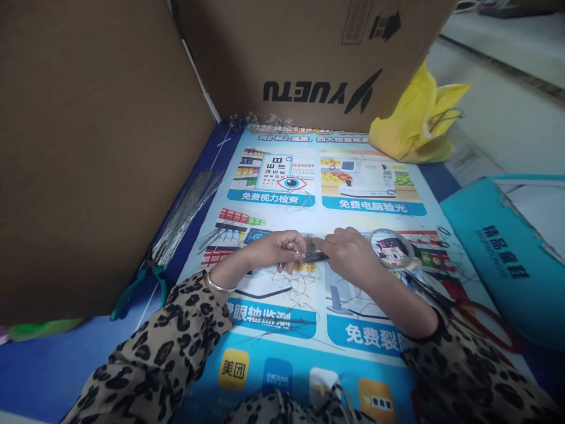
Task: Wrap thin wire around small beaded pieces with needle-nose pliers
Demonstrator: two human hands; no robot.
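My left hand (286,250) is closed in a pinch on a small shiny piece of thin wire, its ends partly hidden by the fingers. Close beside it, my right hand (348,254) is wrapped round a dark narrow-tipped metal tool (315,257). The tool's tips point left and meet the left fingers; its handle is hidden in the palm. Below the hands, loose curled wires (293,294) lie on the printed poster sheet (320,224). A roll of clear tape (391,248) lies just right of my right hand.
A bundle of straight wires (188,215) and teal-handled pliers (143,282) lie at left. Red-handled scissors (481,321) are at right, near a teal box (498,253). A yellow bag (417,121) stands behind. Cardboard walls (309,47) enclose the back and left.
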